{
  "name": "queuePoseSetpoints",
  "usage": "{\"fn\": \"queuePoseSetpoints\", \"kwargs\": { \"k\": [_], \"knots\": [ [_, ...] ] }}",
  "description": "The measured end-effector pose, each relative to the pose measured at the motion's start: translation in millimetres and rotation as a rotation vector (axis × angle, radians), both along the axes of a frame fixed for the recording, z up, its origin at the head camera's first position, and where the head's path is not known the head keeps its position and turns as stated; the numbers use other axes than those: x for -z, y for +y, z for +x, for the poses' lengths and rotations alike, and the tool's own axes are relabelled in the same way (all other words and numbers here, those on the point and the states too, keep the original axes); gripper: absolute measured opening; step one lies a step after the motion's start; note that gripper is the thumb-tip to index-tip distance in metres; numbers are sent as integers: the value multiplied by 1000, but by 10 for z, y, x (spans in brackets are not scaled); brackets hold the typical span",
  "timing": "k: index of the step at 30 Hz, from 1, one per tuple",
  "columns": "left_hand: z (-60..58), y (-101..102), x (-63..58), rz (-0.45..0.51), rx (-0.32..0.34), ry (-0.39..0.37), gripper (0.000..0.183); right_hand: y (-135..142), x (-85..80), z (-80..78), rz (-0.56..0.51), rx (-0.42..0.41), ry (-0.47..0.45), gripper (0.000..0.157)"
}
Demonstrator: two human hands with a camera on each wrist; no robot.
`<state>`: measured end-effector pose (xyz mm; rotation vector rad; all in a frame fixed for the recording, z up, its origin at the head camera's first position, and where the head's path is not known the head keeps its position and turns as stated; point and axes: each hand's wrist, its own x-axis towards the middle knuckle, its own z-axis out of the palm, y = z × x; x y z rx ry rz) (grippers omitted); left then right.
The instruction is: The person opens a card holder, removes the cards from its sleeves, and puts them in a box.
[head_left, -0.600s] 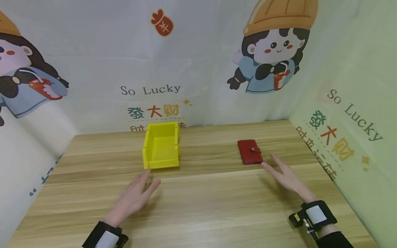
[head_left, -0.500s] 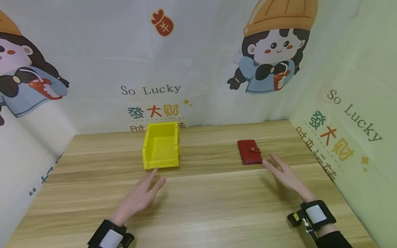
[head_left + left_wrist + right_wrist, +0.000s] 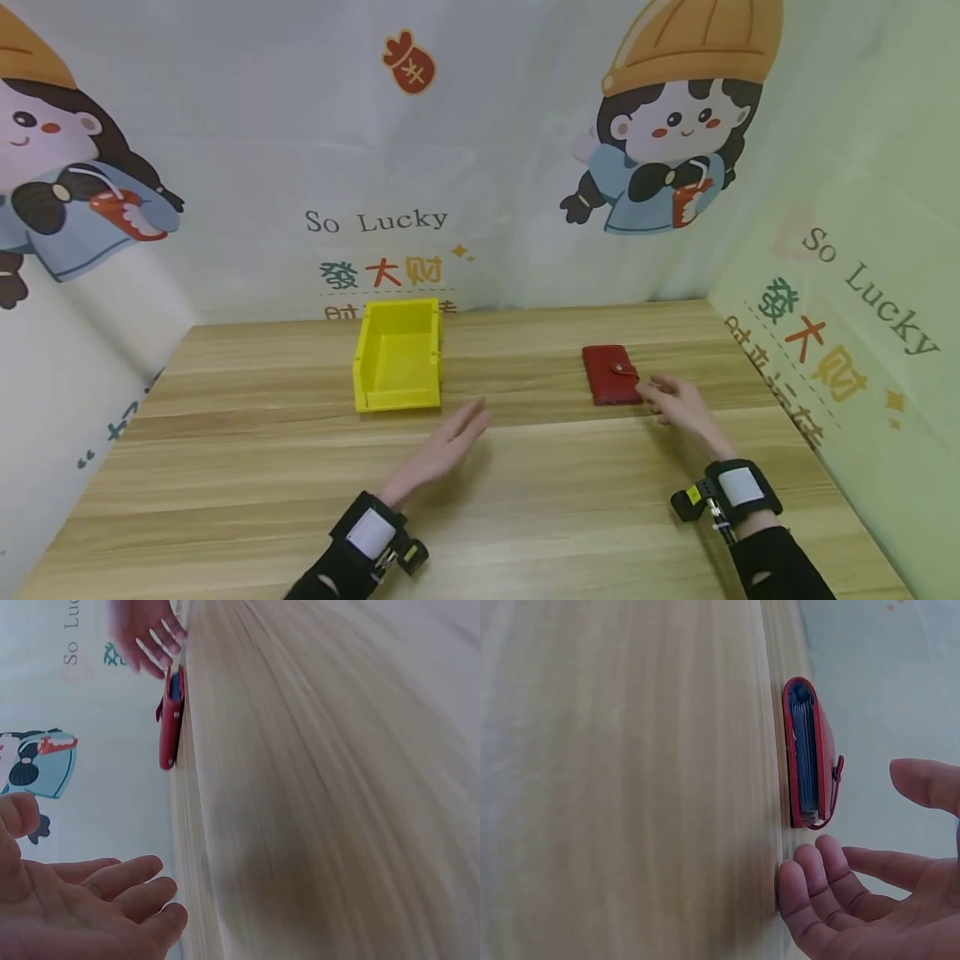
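In the head view, the red wallet (image 3: 606,379) lay flat on the wood-grained surface (image 3: 525,500), its snap strap (image 3: 624,369) on the right-hand side. The yellow bin (image 3: 399,358) sat well to the left of the wallet, its hollow facing up. My two hands were well apart from each other, and neither held anything. My right hand (image 3: 684,410) was just beside the wallet's near right corner, its fingers loosely bent; from this view alone I could not tell whether a fingertip touched it. My left hand (image 3: 438,450) was to the left of the wallet and nearer to me, fingers stretched out above the surface. I wore black wrist mounts (image 3: 744,486) on both arms. Behind the wallet rose a pale backdrop (image 3: 510,167) with cartoon figures (image 3: 670,200) and "So Lucky" lettering (image 3: 377,221).

In the left wrist view, my left hand showed its palm, the thumb away from the fingers, well apart from the wallet. My right hand appeared beyond the wallet, fingers pointing toward it.

In the right wrist view, the wallet's edge showed thin leaves (image 3: 805,754) between its red covers. My right fingers curved near the wallet's end with a small gap between, the thumb standing apart from them.
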<state>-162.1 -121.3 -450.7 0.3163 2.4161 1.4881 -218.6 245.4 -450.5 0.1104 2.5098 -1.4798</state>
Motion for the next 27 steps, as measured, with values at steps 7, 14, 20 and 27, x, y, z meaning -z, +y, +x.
{"fn": "queuePoseSetpoints", "kwargs": {
  "k": [7,14,20,27],
  "knots": [
    [-198,418,53,70,59,-15,55,-37,41,-136,89,-27,51,63],
    [-427,735,42,27,119,71,48,12,186,-274,75,-72,135,67],
    [-636,1049,94,25,118,60,42,-18,151,-299,183,-83,128,66],
    [-767,1417,187,-8,56,92,40,-108,134,-332,288,-92,166,58]
  ]
}}
